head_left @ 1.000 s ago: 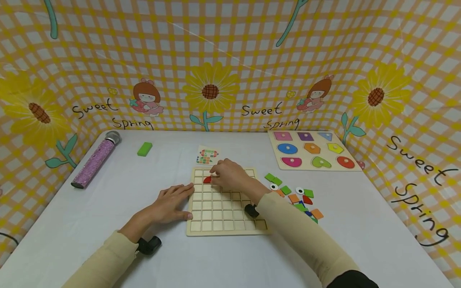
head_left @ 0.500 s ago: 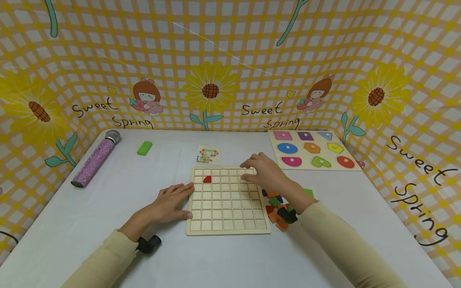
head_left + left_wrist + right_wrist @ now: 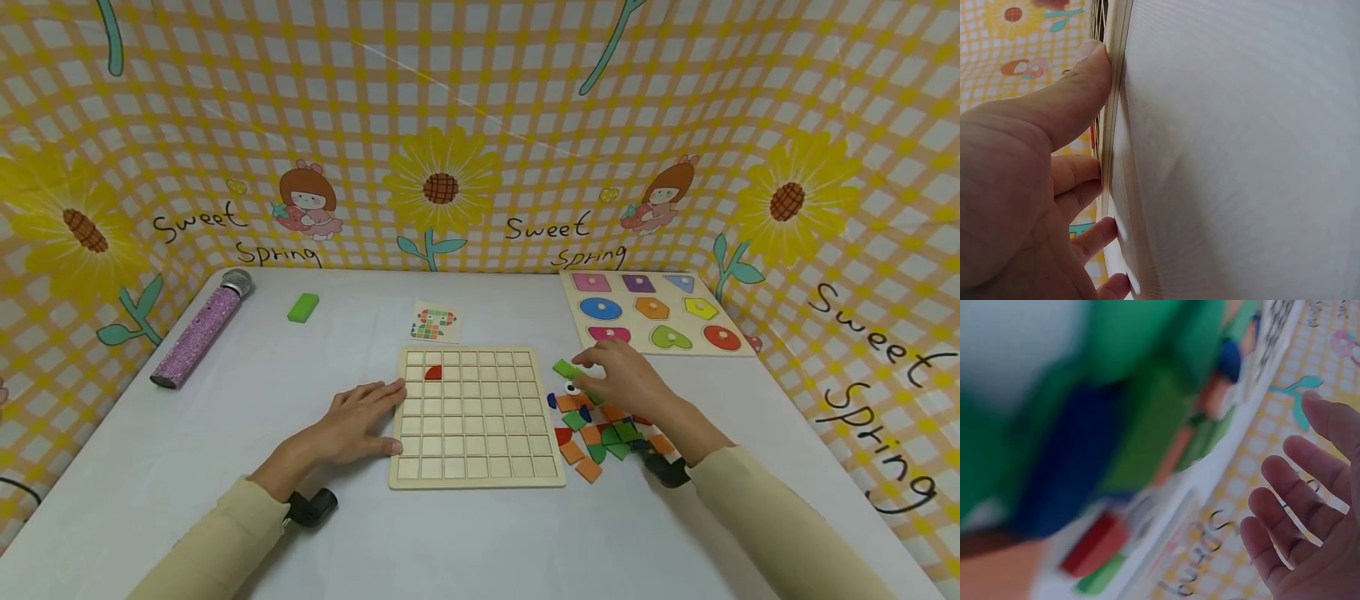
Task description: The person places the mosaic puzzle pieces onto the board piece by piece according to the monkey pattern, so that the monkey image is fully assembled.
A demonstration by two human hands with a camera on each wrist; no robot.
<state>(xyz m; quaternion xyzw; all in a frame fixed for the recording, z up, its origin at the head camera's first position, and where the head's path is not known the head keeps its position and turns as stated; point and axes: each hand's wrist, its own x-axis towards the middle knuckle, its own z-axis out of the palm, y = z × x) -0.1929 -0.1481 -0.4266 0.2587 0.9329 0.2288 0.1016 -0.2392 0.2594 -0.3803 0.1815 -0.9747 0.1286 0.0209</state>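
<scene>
A square wooden grid board (image 3: pixel 476 417) lies in the middle of the table, with one red quarter-circle piece (image 3: pixel 433 372) in a cell near its upper left. My left hand (image 3: pixel 352 425) rests along the board's left edge, and in the left wrist view its thumb and fingertips (image 3: pixel 1100 62) touch that edge. My right hand (image 3: pixel 626 379) hovers over the loose pile right of the board, nothing between its spread fingers. Under and beside it lie green tiles (image 3: pixel 566 367), orange tiles (image 3: pixel 588 471), blue pieces and a white eye disc (image 3: pixel 572 388); the hand hides part of the pile.
A pattern card (image 3: pixel 436 323) lies just behind the board. At the back right is a knob puzzle board (image 3: pixel 626 287) with coloured shapes. A green block (image 3: pixel 303 307) and a glittery pink microphone (image 3: pixel 198 333) lie at the left. Patterned cloth walls rise behind the table.
My right hand has left the red piece in its cell and moved right, across the board, to above the loose pieces. My left hand has stayed at the board's edge.
</scene>
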